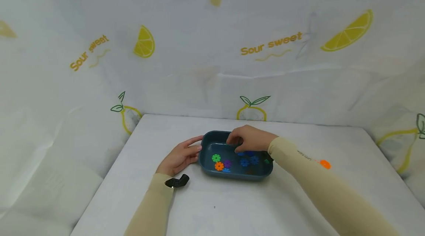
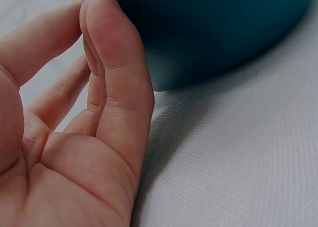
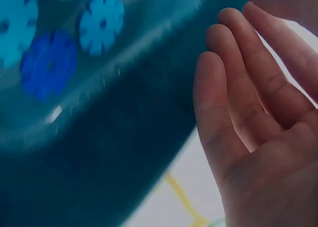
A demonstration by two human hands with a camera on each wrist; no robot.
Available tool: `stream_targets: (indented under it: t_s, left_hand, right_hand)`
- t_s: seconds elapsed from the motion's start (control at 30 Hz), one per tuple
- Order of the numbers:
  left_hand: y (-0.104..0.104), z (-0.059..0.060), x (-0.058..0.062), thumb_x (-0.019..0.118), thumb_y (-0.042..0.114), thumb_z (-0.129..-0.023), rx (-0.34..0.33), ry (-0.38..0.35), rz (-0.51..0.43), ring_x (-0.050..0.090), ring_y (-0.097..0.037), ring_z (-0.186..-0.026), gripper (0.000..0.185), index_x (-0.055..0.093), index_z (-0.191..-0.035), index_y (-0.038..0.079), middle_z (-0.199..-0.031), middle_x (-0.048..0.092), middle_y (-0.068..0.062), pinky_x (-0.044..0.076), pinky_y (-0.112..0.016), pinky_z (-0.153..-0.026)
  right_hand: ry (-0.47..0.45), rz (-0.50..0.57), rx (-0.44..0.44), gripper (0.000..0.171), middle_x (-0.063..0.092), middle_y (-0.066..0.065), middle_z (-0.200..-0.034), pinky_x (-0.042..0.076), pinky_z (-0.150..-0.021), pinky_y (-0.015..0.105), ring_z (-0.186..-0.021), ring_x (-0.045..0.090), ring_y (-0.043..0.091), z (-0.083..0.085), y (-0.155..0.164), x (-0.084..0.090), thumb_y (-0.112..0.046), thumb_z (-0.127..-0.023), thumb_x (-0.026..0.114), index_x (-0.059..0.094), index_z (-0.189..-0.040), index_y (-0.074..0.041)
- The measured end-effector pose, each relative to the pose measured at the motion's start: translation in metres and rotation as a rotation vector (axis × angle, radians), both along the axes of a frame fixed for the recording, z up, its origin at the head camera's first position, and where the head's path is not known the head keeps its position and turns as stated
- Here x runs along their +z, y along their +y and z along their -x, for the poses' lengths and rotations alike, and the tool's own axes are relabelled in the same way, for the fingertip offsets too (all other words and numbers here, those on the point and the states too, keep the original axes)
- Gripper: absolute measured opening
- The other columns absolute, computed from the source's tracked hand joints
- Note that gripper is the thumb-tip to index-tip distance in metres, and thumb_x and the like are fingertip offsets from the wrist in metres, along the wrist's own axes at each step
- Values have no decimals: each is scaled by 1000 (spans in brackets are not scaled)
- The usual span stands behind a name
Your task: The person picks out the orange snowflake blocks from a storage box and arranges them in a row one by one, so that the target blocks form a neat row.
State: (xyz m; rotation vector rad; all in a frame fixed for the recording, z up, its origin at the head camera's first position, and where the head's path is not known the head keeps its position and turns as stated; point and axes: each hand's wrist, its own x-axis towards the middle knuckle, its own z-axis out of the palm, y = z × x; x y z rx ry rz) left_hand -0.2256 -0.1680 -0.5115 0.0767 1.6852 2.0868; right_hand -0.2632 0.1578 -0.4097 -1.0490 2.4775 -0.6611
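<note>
Blue tray (image 1: 212, 141), rounded corners, colourful gear pieces (image 1: 219, 166) inside, both hands' fingers relaxed, holding nothing.

Left hand (image 1: 180, 156) is lying flat, fingers straight against the tray's (image 1: 236, 175) left wall; right hand (image 1: 248, 138) is hovering, fingers relaxed, over its far rim.

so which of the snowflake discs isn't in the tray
The orange disc on the table, right of the right sleeve. The other discs, including a second orange one, lie inside the blue tray.
</note>
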Motion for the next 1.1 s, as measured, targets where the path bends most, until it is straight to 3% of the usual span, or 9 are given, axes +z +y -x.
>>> stream_targets:
  t_s: [0.23, 0.63, 1.1]
  left_hand:
    - [0, 2, 3, 70, 20, -107, -5, 0, -9, 68, -12, -89, 54, 55, -159, 24, -116, 74, -4, 61, -25, -84]
    - [0, 3, 4, 70, 18, -107, -6, -4, -22, 66, -12, -88, 53, 57, -157, 23, -119, 73, -6, 60, -25, -82]
    - [-3, 5, 2, 70, 17, -107, -13, -27, -41, 65, -13, -88, 52, 57, -157, 24, -120, 72, -6, 60, -25, -83]
  right_hand:
    - [-11, -91, 90, 30, 74, -9, -122, 59, -104, 37, -109, 68, 7, -3, -33, -17, -16, -96, 84, 79, -126, -20]
    - [49, -103, 222, 25, 74, -6, -113, 59, -94, 28, -99, 67, 9, -7, -56, -29, -10, -95, 84, 82, -117, -21]
    - [103, -135, 241, 20, 73, -7, -109, 59, -93, 27, -97, 66, 9, -8, -74, -35, -14, -95, 84, 83, -113, -22]
